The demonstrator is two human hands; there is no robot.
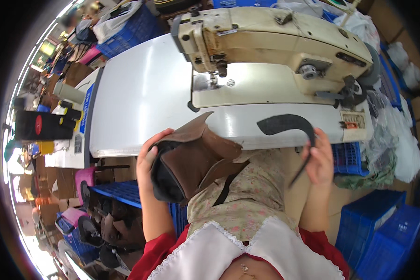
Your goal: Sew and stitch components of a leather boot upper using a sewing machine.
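Note:
My left hand point(147, 163) grips the left side of a brown leather sewn piece with a black lining point(191, 161). It looks like a boot upper, its open edges spreading toward the right, and it is over my lap at the table's front edge. Between the fingers and thumb of my right hand point(320, 161) is a curved black strip point(289, 123), broad at its far left end and hanging down narrow at the other. The strip and the brown piece are apart. A beige sewing machine point(284, 35) stands beyond both hands, its needle area point(213, 80) with nothing under it.
The white table point(130, 93) extends left of the machine. Blue crates point(373, 219) stand at the lower right, with plastic bags point(392, 135) above them. On the left are another workstation point(67, 154) and a crate of brown and black pieces point(79, 233).

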